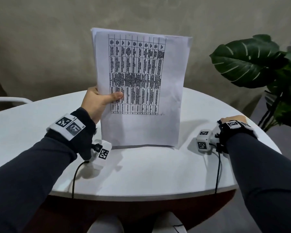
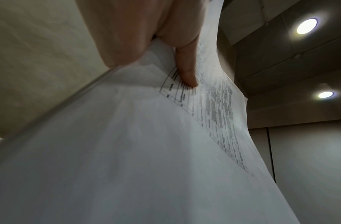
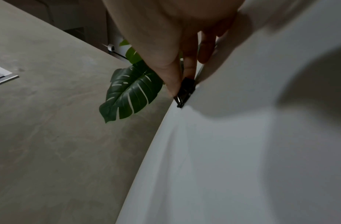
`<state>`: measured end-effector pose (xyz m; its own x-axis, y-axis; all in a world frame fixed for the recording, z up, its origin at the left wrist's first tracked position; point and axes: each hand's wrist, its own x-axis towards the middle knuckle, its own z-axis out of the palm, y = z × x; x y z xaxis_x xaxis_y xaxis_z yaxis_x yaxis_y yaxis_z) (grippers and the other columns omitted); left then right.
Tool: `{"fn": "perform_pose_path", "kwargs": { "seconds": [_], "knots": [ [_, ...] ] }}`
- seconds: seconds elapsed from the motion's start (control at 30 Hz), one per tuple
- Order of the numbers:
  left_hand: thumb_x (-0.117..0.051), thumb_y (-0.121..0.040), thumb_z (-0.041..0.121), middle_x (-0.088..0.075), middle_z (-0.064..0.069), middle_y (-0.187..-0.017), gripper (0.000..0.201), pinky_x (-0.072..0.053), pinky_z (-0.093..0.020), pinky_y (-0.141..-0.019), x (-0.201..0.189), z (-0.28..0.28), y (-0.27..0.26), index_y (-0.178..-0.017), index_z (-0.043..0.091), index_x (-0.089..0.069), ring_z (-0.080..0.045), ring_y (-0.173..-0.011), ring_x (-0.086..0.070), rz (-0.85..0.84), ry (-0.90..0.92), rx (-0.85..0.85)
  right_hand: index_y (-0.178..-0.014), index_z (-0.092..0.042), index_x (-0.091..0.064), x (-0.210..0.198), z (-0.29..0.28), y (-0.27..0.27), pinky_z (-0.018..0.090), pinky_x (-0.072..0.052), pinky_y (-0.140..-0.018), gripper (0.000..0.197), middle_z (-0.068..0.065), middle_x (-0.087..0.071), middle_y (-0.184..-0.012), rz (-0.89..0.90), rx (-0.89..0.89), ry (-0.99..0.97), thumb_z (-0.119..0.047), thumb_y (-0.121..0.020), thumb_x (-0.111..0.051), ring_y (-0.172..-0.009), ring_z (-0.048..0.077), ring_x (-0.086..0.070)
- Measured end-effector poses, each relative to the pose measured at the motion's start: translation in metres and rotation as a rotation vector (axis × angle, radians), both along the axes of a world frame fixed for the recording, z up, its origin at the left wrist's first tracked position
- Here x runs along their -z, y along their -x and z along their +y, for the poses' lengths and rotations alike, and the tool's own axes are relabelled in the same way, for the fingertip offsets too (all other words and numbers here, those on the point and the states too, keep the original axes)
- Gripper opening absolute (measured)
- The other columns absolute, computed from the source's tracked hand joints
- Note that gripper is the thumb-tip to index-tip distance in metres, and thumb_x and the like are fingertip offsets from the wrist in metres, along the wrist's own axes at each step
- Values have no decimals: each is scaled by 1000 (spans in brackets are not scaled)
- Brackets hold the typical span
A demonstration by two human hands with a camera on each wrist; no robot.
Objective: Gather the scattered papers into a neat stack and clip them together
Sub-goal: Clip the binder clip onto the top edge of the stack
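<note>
the papers [image 1: 141, 88] stand up tall on the white table [image 1: 40, 132], long side going up and down, bottom edge resting on the tabletop. the printed side with the black grid faces the person. the stack leans a little to the left at the top. at the top left corner a sheet behind sticks out a bit, so the edges are not all lined up.

the left hand [image 1: 97, 101] holds the papers at their left edge, about halfway up. its thumb [image 2: 186, 72] presses flat on the printed front, and the other fingers are hidden behind the sheets. so this hand is closed around the stack.

the right hand [image 1: 232, 119] is well apart from the papers, out at the right rim of the table. in the right wrist view its thumb [image 3: 173, 75] and a finger pinch a small black binder clip [image 3: 184, 92] right at the table's edge. i cannot tell if the clip's mouth is open.

there is bare tabletop between the papers and the right hand. a big green leafy plant [image 1: 245, 63] stands just past the table's right side, near that hand. a grey wall [image 1: 40, 47] is behind the table.
</note>
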<state>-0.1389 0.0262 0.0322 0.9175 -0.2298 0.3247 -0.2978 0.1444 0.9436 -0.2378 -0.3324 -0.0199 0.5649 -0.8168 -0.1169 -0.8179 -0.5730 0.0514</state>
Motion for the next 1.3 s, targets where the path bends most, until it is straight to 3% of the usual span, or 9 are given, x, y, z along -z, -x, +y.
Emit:
{"fn": "perform_pose_path", "kwargs": {
  "seconds": [0.13,0.23,0.4,0.53,0.73,0.9,1.07,1.13,1.3],
  "knots": [
    [-76,-65,7,-77,8,-74,19,-54,-37,-87,0,1,0,-80,15,-68,-10,-74,-73,-18,4,-2,-94,-19,-66,-2,-2,-5,34,-45,-79,21,7,-64,-109,-523,59,-253,-31,-77,-62,-92,29,-58],
    [-75,-65,6,-77,8,-74,18,-56,-33,-83,-2,7,3,-80,14,-68,-8,-73,-73,-30,14,14,-95,-12,-69,-21,26,-29,26,-43,-80,22,4,-69,-102,-1018,23,-527,-26,-78,-68,-95,25,-61],
    [-83,-42,28,-77,6,-75,43,-57,-31,-79,-7,40,8,-81,13,-70,-9,-73,-74,-35,9,-9,-91,-21,-60,-94,106,-50,40,-54,-89,18,0,-65,-83,-1582,-307,-699,-15,-78,-72,-84,20,-64],
    [-91,-26,43,-78,2,-76,64,-58,-31,-76,-6,73,13,-79,13,-70,-12,-73,-74,-31,26,-49,-116,-9,-54,-160,162,-30,27,-56,-85,47,-1,-62,-80,-1982,-681,-931,2,-75,-73,-79,9,-63],
    [-90,-22,51,-77,3,-74,66,-54,-37,-82,-8,96,30,-75,15,-72,-14,-72,-70,-48,0,-68,-87,-12,-64,-195,237,-12,17,-55,-69,31,-8,-70,-71,-1646,-1241,-1000,13,-70,-72,-67,1,-66],
    [-91,-33,36,-75,-2,-77,46,-52,-45,-90,-7,105,44,-70,14,-76,-23,-82,-67,-59,20,-42,-77,-19,-64,-198,255,-15,18,-55,-70,34,-6,-68,-73,-1487,-1304,-859,11,-65,-76,-66,1,-67],
    [-91,-24,45,-76,1,-71,54,-58,-27,-74,-3,108,52,-68,17,-78,-10,-68,-71,-67,86,5,-73,-18,-64,-192,256,-15,29,-58,-74,31,0,-68,-76,-1451,-1301,-788,9,-65,-77,-74,16,-68],
    [-93,-34,33,-77,0,-73,44,-58,-30,-77,-2,106,55,-71,15,-78,-13,-70,-72,-63,71,-6,-73,-16,-64,-192,258,-14,27,-58,-72,28,4,-68,-79,-1426,-1311,-795,8,-67,-76,-77,22,-67],
    [-73,-74,-1,-76,7,-67,12,-58,-29,-74,-2,105,62,-81,9,-69,-11,-69,-71,-123,13,-157,-72,-13,-65,-198,255,-13,20,-56,-64,27,-7,-70,-67,-1415,-1333,-842,11,-66,-75,-64,8,-68]
  ]
}}
